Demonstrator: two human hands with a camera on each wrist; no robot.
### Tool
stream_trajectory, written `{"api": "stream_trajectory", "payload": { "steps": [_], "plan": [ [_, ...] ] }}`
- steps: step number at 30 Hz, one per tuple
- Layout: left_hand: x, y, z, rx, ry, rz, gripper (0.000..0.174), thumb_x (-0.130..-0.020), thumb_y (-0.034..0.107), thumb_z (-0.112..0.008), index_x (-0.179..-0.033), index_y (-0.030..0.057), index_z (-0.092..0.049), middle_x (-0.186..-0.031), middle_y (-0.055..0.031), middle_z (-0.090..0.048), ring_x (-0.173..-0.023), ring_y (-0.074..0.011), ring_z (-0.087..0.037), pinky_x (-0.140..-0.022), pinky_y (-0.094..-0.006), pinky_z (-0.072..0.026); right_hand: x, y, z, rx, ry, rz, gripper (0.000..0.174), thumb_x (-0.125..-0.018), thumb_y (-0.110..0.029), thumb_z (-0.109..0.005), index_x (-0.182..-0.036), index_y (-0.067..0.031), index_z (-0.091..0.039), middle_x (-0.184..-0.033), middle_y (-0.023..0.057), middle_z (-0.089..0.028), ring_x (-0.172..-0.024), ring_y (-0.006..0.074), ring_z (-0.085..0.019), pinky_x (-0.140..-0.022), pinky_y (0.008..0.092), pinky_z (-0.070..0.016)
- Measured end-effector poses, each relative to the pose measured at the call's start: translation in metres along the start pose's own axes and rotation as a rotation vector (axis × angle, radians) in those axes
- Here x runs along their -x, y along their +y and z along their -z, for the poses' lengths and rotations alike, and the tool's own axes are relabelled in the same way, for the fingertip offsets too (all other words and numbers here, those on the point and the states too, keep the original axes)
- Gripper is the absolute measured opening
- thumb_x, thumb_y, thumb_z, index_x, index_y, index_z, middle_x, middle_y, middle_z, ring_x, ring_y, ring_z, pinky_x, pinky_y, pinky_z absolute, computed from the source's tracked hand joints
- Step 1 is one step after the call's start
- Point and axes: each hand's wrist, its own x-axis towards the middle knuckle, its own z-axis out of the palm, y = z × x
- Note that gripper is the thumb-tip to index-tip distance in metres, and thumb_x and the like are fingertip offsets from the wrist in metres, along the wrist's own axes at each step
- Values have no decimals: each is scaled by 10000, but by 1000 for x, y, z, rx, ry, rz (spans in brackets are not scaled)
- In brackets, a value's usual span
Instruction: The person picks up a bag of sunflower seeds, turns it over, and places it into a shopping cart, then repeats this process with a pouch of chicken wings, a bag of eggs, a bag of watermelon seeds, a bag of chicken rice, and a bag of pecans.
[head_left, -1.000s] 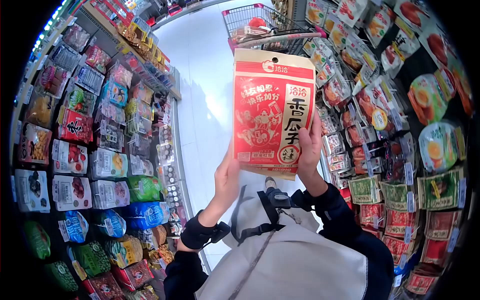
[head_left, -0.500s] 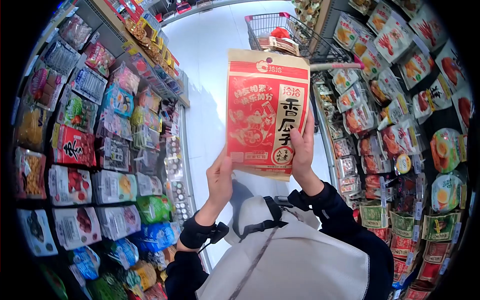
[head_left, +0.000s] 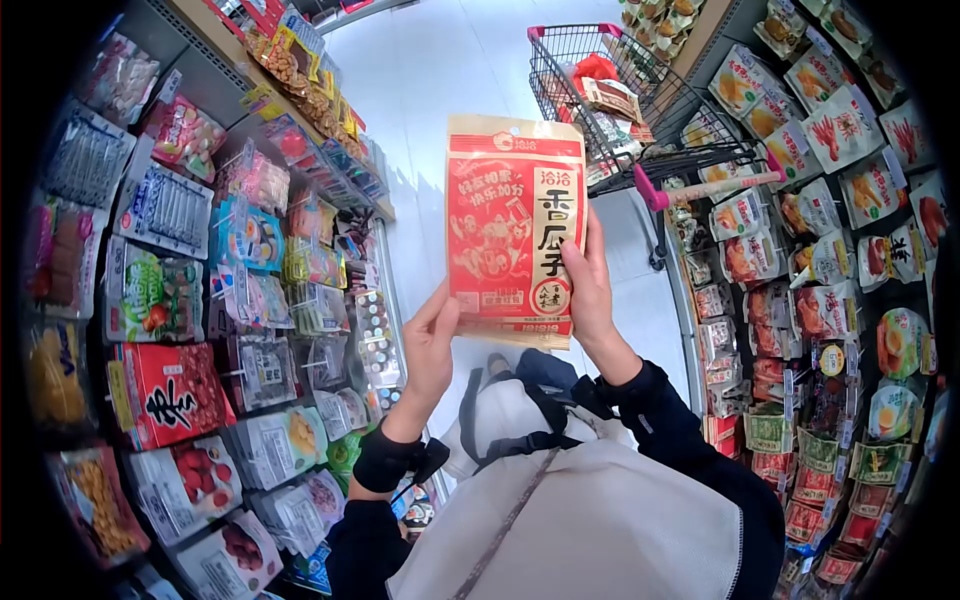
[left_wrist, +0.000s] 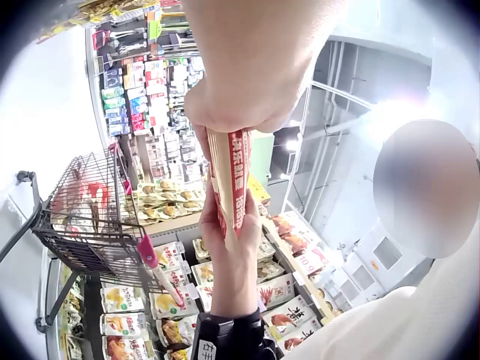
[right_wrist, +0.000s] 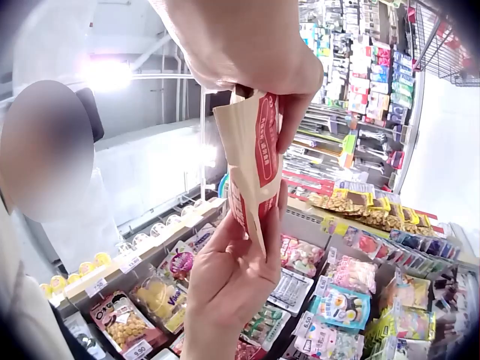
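My left hand (head_left: 432, 345) pinches the lower left corner of the snack packet (head_left: 515, 235), thumb on one face and fingers on the other. My right hand (head_left: 590, 285) grips the lower right edge, thumb on the front, fingers behind. Both are closed on it and hold nothing else. The packet is upright in mid-air ahead of my chest, red printed face toward me, over the aisle floor (head_left: 440, 90). I judge it light: a soft, flat, paper-look pouch with loose fill that will shift and crinkle, bendy and crushable rather than breakable. It is best taken low on the side edges as now, or by the flat top seal. At 1 o'clock from the packet is a wire shopping cart (head_left: 640, 110) with goods in it, near but apart. At 9 o'clock is the left rack (head_left: 180, 300) of hanging packs, at 3 o'clock the right rack (head_left: 830, 200) of snack bags. Both crowd the aisle, so I reckon sideways swings are tight. At 6 o'clock is my grey garment (head_left: 570, 520) with black straps.
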Motion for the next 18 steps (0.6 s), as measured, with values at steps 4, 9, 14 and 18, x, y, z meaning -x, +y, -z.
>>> {"api": "stream_trajectory", "payload": {
  "steps": [4,9,14,18],
  "plan": [
    [-44,-5,18,30,18,15,379,-899,140,-434,-1225,-48,-393,-1099,-84,-541,-949,-112,-530,-819,-241,-420,-40,19,-17,-37,46,22,557,-858,-91,-466,-1326,-37,-168,-1240,107,-383,-1100,138,-397,-919,266,-330],
    [-111,-10,33,-25,24,4,389,-896,149,-444,-1227,-48,-392,-1080,-79,-551,-938,-106,-529,-803,-234,-419,-106,39,-26,-29,13,58,608,-822,-74,-529,-1318,-39,-179,-1179,121,-449,-1044,154,-463,-886,278,-374],
    [-207,-11,33,-54,14,-83,445,-891,130,-441,-1285,-21,-301,-1104,-85,-534,-941,-119,-525,-814,-253,-412,-202,59,-21,2,-22,95,641,-793,-59,-567,-1311,-40,-190,-1144,129,-478,-1039,171,-481,-882,286,-389],
    [-281,-4,34,63,-90,-28,591,-877,149,-467,-1342,-1,-134,-1179,-110,-473,-974,-140,-513,-842,-272,-403,-272,69,-15,-38,-54,116,656,-781,-54,-584,-1316,-65,-206,-1154,115,-482,-1048,157,-473,-894,297,-375]
  ]
}}
